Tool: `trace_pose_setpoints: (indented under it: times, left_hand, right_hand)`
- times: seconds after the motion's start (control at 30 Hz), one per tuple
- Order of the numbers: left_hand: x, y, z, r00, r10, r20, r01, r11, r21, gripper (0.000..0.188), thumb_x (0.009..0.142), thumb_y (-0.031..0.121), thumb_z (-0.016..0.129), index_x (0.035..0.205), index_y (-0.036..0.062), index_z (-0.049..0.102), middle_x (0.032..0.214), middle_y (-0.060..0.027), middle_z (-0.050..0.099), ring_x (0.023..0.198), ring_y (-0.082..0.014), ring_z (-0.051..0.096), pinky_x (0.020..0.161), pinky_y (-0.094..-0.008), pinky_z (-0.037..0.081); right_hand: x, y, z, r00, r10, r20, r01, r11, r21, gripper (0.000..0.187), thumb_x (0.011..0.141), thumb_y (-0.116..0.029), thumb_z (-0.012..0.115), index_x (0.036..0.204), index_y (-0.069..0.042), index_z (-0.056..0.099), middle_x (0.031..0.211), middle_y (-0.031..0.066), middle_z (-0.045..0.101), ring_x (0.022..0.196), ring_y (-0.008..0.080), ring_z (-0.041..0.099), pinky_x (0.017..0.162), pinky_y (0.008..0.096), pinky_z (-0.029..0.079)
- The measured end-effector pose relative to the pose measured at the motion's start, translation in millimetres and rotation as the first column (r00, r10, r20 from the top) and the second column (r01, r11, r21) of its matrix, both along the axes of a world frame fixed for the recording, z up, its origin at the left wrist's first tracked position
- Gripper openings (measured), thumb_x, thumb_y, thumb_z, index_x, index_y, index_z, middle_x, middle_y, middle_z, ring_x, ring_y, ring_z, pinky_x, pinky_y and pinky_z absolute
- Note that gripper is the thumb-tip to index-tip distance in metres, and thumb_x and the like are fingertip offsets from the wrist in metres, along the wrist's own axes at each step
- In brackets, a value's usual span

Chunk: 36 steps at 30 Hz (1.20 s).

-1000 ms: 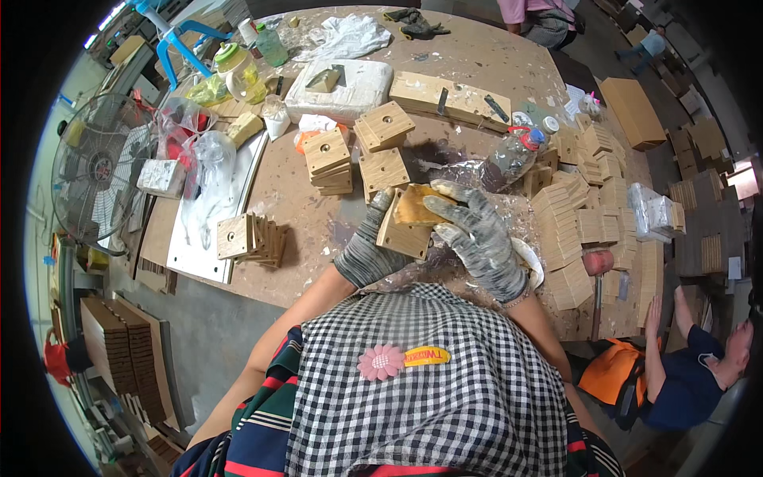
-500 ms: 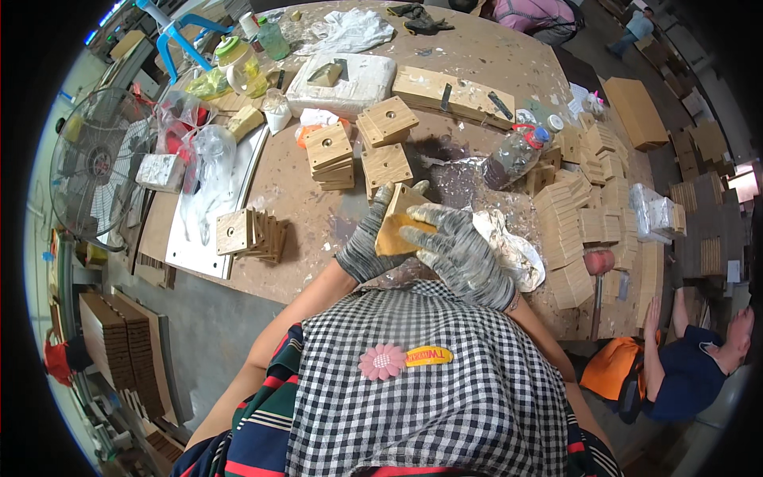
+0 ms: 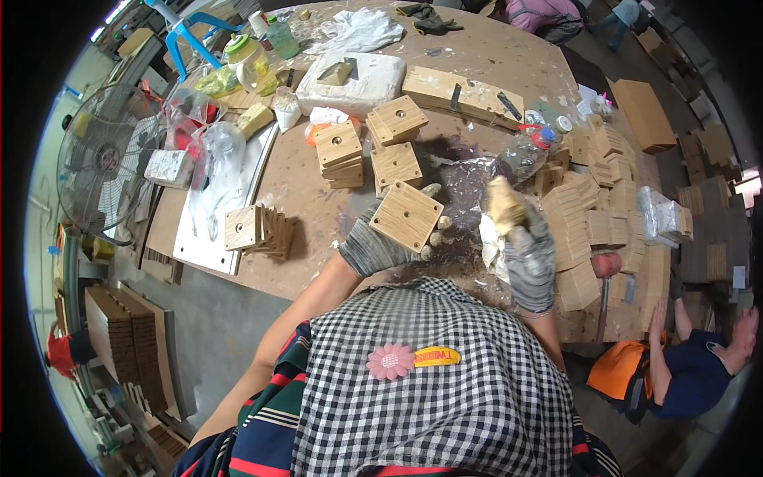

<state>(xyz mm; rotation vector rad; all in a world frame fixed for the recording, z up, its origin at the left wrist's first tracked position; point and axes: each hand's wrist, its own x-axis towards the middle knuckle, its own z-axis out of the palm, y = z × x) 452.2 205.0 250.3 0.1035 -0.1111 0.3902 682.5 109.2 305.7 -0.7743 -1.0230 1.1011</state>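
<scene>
My left hand (image 3: pixel 367 248), in a grey knitted glove, grips a square wooden block (image 3: pixel 407 215) with small drilled holes in its face, tilted over the table's near edge. The fingertips curl round its right side. Off to the right and apart from the block, my gloved right hand (image 3: pixel 531 266) is closed on a folded tan-yellow piece of sandpaper (image 3: pixel 505 203), blurred by motion. A white stained rag (image 3: pixel 493 248) lies beside and partly under that hand. Beyond the block stand stacks of similar blocks (image 3: pixel 338 145), and another leaning stack (image 3: pixel 253 229) sits to the left.
Many wooden pieces (image 3: pixel 568 222) are piled at the right, near a red-headed mallet (image 3: pixel 606 265). A clear bottle (image 3: pixel 520 155) lies by them. A fan (image 3: pixel 103 167) stands at the left; a white wrapped slab (image 3: pixel 358 86) lies at the back. A person (image 3: pixel 691 366) is at the right.
My right hand has moved right, away from the block, with the sandpaper. The block in my left hand has turned, so its holed face shows.
</scene>
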Motion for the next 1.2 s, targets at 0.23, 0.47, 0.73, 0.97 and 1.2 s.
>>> trace_pose_setpoints:
  times: [0.23, 0.47, 0.73, 0.97, 1.2]
  left_hand:
    - [-1, 1, -11, 0.981, 0.038, -0.191, -0.084, 0.966, -0.242, 0.059, 0.097, 0.045, 0.033, 0.141, 0.0054, 0.03, 0.124, -0.0189, 0.052, 0.1, -0.0339, 0.059, 0.076, -0.0434, 0.054]
    - [5, -11, 6, 0.558, 0.349, -0.753, -0.311, 0.929, 0.2, 0.034, 0.092, 0.022, 0.058, 0.118, 0.0016, 0.051, 0.104, -0.0121, 0.062, 0.088, -0.0237, 0.061, 0.071, -0.036, 0.054]
    - [0, -13, 46, 0.237, 0.763, -0.601, 0.2, 0.567, 0.799, 0.034, 0.082, 0.026, 0.071, 0.104, 0.0017, 0.064, 0.085, -0.0016, 0.066, 0.07, -0.0057, 0.056, 0.062, -0.0213, 0.046]
    - [3, -19, 68, 0.217, 0.798, -0.563, 0.261, 0.508, 0.821, 0.037, 0.077, 0.027, 0.076, 0.102, 0.0024, 0.066, 0.078, -0.0018, 0.066, 0.063, -0.0048, 0.055, 0.054, -0.0196, 0.043]
    - [2, -18, 68, 0.216, 0.805, -0.553, 0.26, 0.499, 0.827, 0.037, 0.076, 0.029, 0.076, 0.101, 0.0033, 0.067, 0.077, -0.0005, 0.066, 0.062, -0.0044, 0.054, 0.054, -0.0195, 0.043]
  right_hand:
    - [32, -16, -29, 0.68, -0.385, 0.623, 0.406, 0.906, 0.116, 0.039, 0.09, -0.015, 0.053, 0.125, 0.002, 0.047, 0.115, 0.0116, 0.056, 0.101, 0.0214, 0.056, 0.086, 0.0317, 0.046]
    - [18, -11, -2, 0.872, -0.166, -0.461, 0.049, 0.966, -0.254, 0.049, 0.084, -0.013, 0.061, 0.128, 0.002, 0.045, 0.116, 0.0102, 0.055, 0.099, 0.0178, 0.055, 0.085, 0.0284, 0.046]
    - [26, 4, 8, 0.901, -0.071, 0.428, 0.044, 0.996, 0.073, 0.051, 0.081, -0.014, 0.067, 0.128, -0.002, 0.052, 0.129, 0.0104, 0.053, 0.117, 0.0208, 0.05, 0.102, 0.0321, 0.038]
    - [14, 11, 12, 0.825, -0.002, 0.565, 0.023, 0.999, -0.03, 0.043, 0.083, -0.013, 0.063, 0.124, -0.005, 0.056, 0.127, 0.0102, 0.055, 0.121, 0.0226, 0.048, 0.106, 0.0343, 0.034]
    - [18, 8, 12, 0.72, 0.005, 0.694, 0.003, 1.0, -0.01, 0.042, 0.082, -0.016, 0.064, 0.123, -0.007, 0.058, 0.128, 0.01, 0.055, 0.122, 0.0245, 0.047, 0.106, 0.0356, 0.033]
